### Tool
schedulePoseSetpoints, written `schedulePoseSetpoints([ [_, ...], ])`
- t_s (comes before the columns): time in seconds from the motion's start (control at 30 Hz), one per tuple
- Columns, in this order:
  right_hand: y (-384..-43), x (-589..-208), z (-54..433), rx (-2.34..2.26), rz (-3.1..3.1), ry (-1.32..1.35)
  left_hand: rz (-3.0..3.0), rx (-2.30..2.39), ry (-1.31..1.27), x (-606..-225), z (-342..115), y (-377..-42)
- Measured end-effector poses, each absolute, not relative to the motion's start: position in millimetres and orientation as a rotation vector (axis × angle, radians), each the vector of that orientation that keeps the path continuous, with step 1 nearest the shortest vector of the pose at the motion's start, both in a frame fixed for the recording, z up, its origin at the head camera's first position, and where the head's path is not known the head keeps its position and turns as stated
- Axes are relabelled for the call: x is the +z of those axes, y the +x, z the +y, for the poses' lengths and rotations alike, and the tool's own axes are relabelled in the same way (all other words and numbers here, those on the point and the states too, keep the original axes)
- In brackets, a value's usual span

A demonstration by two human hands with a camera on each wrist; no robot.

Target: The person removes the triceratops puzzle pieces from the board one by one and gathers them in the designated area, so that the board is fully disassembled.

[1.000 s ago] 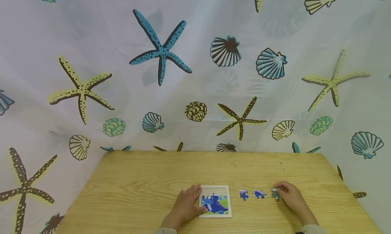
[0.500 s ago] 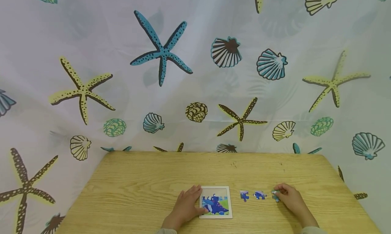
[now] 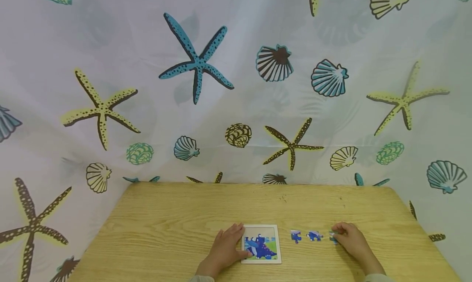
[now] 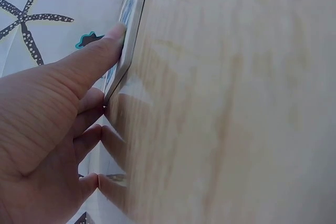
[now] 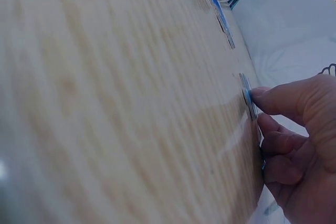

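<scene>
Steadying the puzzle tray point(image 3: 278, 249), apparently, the left hand point(image 3: 226, 248) rests loosely spread fingers on it; the right hand point(image 3: 352, 242) pinches one piece point(image 3: 332, 239) in curled fingers.

Your wood-grained tabletop point(image 3: 177, 208) carries, toward its near side, a partly filled puzzle board point(image 3: 279, 246) with a white frame and, to its right, three loose jigsaw pieces point(image 3: 315, 235) in a row.

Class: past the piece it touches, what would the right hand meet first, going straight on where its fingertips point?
Probably the middle loose puzzle piece, left of the right hand in the head view, though the line is uncertain.
</scene>
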State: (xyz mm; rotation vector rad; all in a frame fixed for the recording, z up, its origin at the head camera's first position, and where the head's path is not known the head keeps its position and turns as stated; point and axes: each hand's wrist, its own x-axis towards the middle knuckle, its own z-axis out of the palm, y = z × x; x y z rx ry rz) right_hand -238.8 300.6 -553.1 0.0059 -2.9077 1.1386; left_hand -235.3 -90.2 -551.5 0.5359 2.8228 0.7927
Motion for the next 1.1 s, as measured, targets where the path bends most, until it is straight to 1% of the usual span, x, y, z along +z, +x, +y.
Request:
schedulePoseSetpoints([
  [0.57,-234,-551,299,1.197,-2.869,-0.022,2.836,0.779,0.550,-553,-91,-235],
  [0.67,-234,-548,295,1.195,-2.854,0.005,2.835,0.779,0.550,-552,-91,-235],
  [0.83,-237,-536,278,1.275,-2.820,0.042,2.840,0.784,0.557,-552,-91,-234],
  [1.1,-246,-526,232,1.424,-2.772,0.095,2.854,0.776,0.560,-552,-91,-233],
])
